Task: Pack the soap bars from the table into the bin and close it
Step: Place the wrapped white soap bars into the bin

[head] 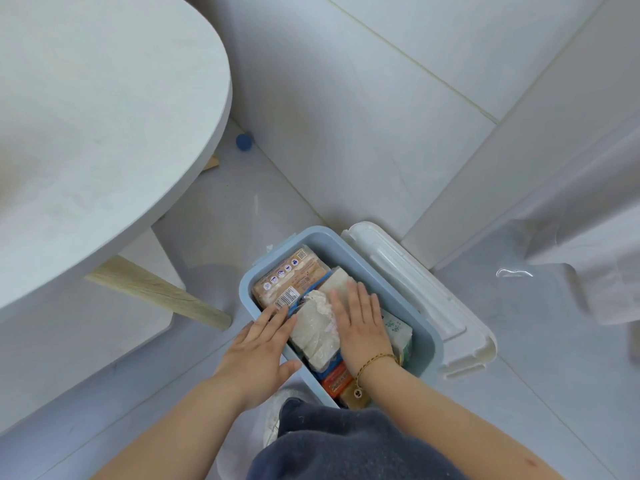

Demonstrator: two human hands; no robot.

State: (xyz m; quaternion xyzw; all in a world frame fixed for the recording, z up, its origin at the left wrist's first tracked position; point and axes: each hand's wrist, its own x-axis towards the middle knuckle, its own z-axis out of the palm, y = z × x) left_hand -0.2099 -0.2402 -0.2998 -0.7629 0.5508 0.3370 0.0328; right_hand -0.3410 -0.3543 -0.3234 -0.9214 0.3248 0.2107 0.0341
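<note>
A pale blue bin [420, 323] stands on the floor, filled with several wrapped soap bars. A tan pack with a barcode [289, 277] lies at its far left, a clear-wrapped white bar [315, 329] in the middle, a green-printed pack [398, 332] at the right, an orange bar [336, 379] near me. My left hand [258, 355] lies flat over the bin's left rim, fingers on the soap. My right hand [362, 323] presses flat on the bars, fingers spread. The white lid [433, 299] lies off the bin, against its right side.
A round white table [86, 133] on wooden legs [156, 291] stands at the left, its top bare. A small blue ball [244, 142] lies by the wall. White draped fabric [588, 237] hangs at the right. My knee in dark fabric [346, 445] is below the bin.
</note>
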